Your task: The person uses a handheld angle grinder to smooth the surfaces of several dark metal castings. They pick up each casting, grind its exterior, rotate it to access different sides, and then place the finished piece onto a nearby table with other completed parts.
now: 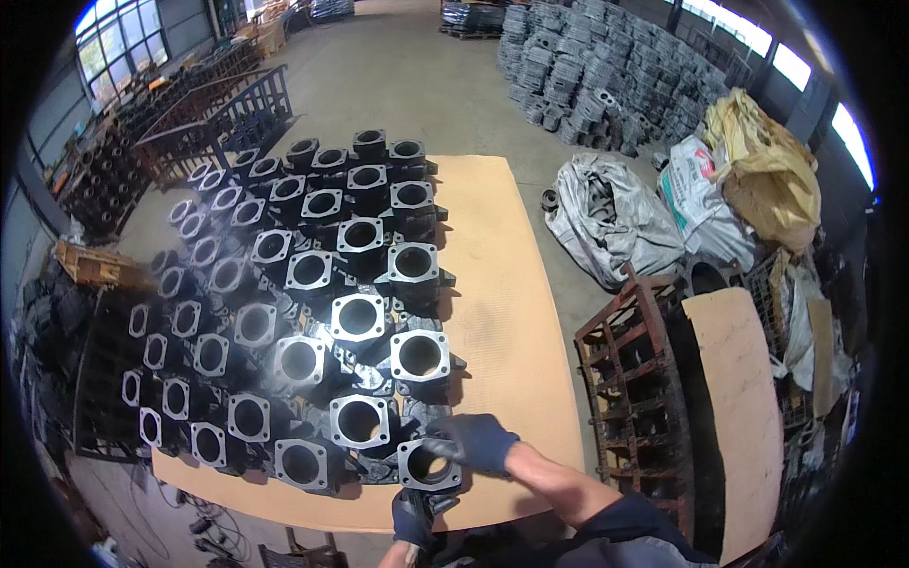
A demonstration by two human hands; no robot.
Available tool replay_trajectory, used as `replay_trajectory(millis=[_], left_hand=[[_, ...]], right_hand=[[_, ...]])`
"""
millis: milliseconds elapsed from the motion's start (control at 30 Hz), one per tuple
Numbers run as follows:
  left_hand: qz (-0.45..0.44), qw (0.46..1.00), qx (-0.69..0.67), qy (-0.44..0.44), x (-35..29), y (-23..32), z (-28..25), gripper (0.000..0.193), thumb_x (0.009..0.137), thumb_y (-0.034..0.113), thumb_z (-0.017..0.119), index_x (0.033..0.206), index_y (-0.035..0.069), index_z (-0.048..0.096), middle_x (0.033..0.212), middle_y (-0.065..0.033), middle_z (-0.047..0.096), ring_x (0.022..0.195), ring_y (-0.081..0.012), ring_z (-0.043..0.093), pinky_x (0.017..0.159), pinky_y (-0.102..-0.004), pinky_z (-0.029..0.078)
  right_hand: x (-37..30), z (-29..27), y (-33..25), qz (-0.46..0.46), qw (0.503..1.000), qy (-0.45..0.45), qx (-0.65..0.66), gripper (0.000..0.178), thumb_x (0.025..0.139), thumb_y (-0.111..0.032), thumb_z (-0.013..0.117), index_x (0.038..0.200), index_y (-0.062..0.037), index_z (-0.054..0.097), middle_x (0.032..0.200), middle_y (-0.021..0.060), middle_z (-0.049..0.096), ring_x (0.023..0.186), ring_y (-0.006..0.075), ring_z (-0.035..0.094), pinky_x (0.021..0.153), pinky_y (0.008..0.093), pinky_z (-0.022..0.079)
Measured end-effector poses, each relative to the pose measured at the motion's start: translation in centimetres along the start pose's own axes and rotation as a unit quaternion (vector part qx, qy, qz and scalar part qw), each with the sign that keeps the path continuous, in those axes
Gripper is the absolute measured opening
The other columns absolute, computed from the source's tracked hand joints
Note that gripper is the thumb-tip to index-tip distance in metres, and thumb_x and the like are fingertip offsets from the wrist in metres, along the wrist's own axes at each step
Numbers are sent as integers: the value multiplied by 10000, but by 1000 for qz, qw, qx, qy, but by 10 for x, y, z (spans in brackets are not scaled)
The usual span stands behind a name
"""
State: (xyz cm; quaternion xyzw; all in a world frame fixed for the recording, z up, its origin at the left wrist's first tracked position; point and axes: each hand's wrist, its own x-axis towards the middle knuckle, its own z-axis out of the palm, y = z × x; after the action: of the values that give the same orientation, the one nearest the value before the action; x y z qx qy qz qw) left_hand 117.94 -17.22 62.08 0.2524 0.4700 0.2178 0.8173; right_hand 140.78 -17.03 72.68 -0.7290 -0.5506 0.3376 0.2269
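In the head view, a dark cast metal housing (407,470) with a square, bare-metal flange and a round bore stands at the near right corner of a group of similar castings. My left hand (414,517), in a dark blue glove, is closed on its near side. From the right reaches my right hand (481,443), gloved alike, its curled fingers at the far right edge of the same flange. Those fingertips are partly smeared and overlap the dark metal behind. Just beyond stands another flanged housing (338,417). All rest on a tan cardboard sheet (507,350).
A rusty metal crate (615,398) stands right of the cardboard. Farther right are a white sack (606,213) of parts and a yellow sack (772,180). Stacked grey castings (606,71) fill the back right. A rusty rack (222,109) stands far left; cables (220,525) lie near left.
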Motion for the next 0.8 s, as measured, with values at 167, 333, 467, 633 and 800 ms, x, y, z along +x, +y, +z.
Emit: replay_trajectory(millis=[167, 333, 467, 633, 800], left_hand=[[140, 980, 136, 33, -29, 15, -12, 462, 1078, 405, 395, 1312, 19, 496, 1107, -169, 658, 925, -286, 702, 760, -426, 615], [263, 894, 362, 36, -30, 38, 24, 486, 1054, 239, 521, 1444, -37, 430, 1290, -130, 609, 1102, -182, 589, 911, -316, 496], [292, 868, 401, -1, -5, 31, 8, 519, 1065, 291, 504, 1473, -13, 398, 1309, -127, 571, 1083, -169, 597, 842, -309, 574], [254, 909, 329, 8, -13, 40, 5, 545, 1043, 401, 521, 1408, 5, 442, 1248, -130, 588, 1074, -203, 621, 844, -348, 599], [241, 912, 330, 22, -12, 32, -2, 560, 1025, 448, 534, 1390, 31, 450, 1252, -144, 589, 1037, -273, 667, 786, -377, 601]], right_hand=[[-13, 44, 59, 126, 955, 199, 182, 457, 1005, -407, 524, 1220, -19, 636, 1178, 230, 665, 1093, 391, 632, 935, 430, 502], [4, 65, 51, 50, 962, 191, 190, 486, 1003, -451, 505, 1250, -47, 615, 1198, 237, 653, 1104, 387, 625, 941, 450, 487], [-14, 45, 55, 96, 939, 137, 301, 474, 1001, -415, 530, 1291, -45, 596, 1206, 209, 659, 1139, 321, 624, 975, 392, 473], [-74, 40, 66, 133, 903, 375, 160, 473, 927, -344, 666, 1277, -30, 612, 1168, 196, 683, 1056, 295, 672, 906, 383, 531], [-151, 35, 177, 289, 821, 492, 29, 631, 869, -345, 717, 1334, 43, 540, 1293, 277, 596, 1228, 409, 557, 1045, 445, 453]])
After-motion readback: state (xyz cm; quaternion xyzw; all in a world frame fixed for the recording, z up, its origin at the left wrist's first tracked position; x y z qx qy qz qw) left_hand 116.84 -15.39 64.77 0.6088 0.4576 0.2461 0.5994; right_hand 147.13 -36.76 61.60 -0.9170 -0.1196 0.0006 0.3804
